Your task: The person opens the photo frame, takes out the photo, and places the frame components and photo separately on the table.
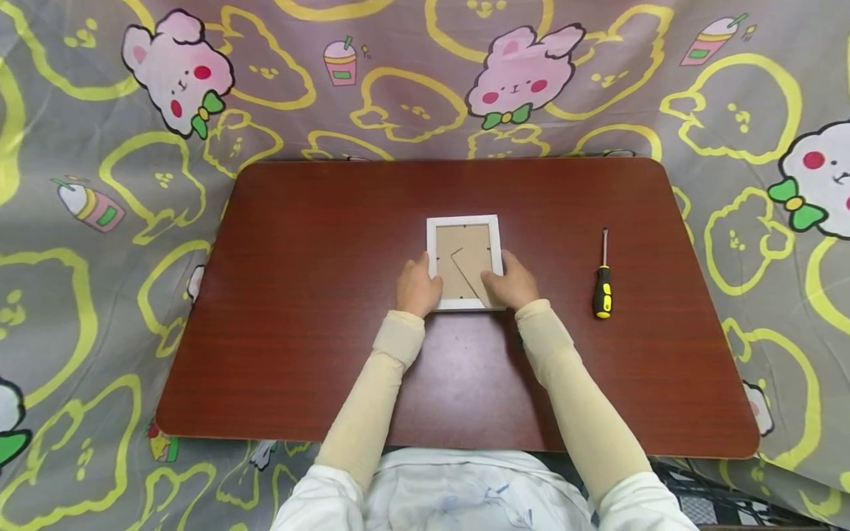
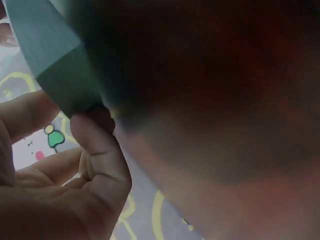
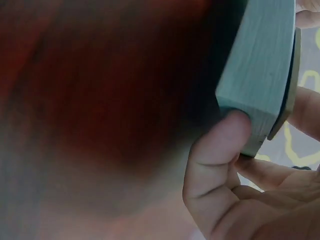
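Note:
A small white picture frame [image 1: 464, 220] lies face down at the middle of the dark red table [image 1: 319, 295], its brown backing board and stand leg facing up. My left hand [image 1: 418, 285] grips the frame's near left corner, and in the left wrist view its fingers [image 2: 97, 150] curl against the frame's edge [image 2: 60, 75]. My right hand [image 1: 510, 282] grips the near right corner, thumb on the backing. In the right wrist view a finger [image 3: 212, 155] presses the frame's side [image 3: 262, 75].
A screwdriver [image 1: 603, 284] with a black and yellow handle lies on the table to the right of the frame, shaft pointing away from me. A grey cartoon-print cloth [image 1: 99, 184] surrounds the table on all sides.

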`<state>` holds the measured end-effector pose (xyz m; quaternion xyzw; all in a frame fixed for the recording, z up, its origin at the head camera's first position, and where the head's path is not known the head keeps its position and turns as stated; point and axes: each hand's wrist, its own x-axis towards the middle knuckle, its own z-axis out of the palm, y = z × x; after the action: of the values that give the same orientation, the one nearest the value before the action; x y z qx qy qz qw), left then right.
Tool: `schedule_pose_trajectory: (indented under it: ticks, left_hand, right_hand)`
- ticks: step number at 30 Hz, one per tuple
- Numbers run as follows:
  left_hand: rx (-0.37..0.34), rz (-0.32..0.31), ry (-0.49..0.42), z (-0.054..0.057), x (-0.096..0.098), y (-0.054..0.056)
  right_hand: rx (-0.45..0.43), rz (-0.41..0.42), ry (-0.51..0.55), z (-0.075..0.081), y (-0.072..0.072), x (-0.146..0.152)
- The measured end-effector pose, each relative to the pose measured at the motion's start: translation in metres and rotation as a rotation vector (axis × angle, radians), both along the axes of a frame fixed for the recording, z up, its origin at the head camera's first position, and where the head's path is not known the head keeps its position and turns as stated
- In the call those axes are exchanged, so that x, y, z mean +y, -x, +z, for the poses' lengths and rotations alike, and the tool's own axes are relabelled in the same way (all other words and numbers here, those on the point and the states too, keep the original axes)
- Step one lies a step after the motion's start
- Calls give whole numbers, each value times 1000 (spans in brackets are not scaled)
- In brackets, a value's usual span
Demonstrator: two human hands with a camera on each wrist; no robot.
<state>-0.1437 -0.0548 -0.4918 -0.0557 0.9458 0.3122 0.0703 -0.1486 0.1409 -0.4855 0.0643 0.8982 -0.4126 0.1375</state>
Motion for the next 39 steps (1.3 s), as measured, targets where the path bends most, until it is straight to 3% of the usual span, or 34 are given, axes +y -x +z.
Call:
schedule_pose_trajectory:
  ticks: [3,8,13,16,20,24,27,32,36,39]
  left_hand:
    - [-30,-15,36,-7,0,0]
    - [-38,-44,56,-10,0,1]
    - [-49,-94,68,-9,-3,4]
    - [-32,-146,103,-7,-13,9]
    - [2,-315,211,-2,-33,25]
    - [-51,-546,302,0,-47,40]
    - [-96,-641,358,0,-52,46]
    - [-123,-685,438,3,-53,48]
    - [-134,-703,483,8,-49,48]
    - [-134,-712,492,7,-47,49]
  right_hand:
    - [-20,27,-42,-7,0,-1]
    - [-22,62,-136,-10,3,-3]
    - [-36,87,-170,-5,4,1]
    - [0,72,-193,0,3,11]
    - [130,-39,-306,9,2,41]
    - [199,-194,-475,15,-4,85]
    - [130,-247,-531,14,-10,113]
    - [-33,-217,-522,-2,-17,138]
    - [-53,-222,-478,-16,-19,143]
    - [-35,-244,-425,-17,-20,139]
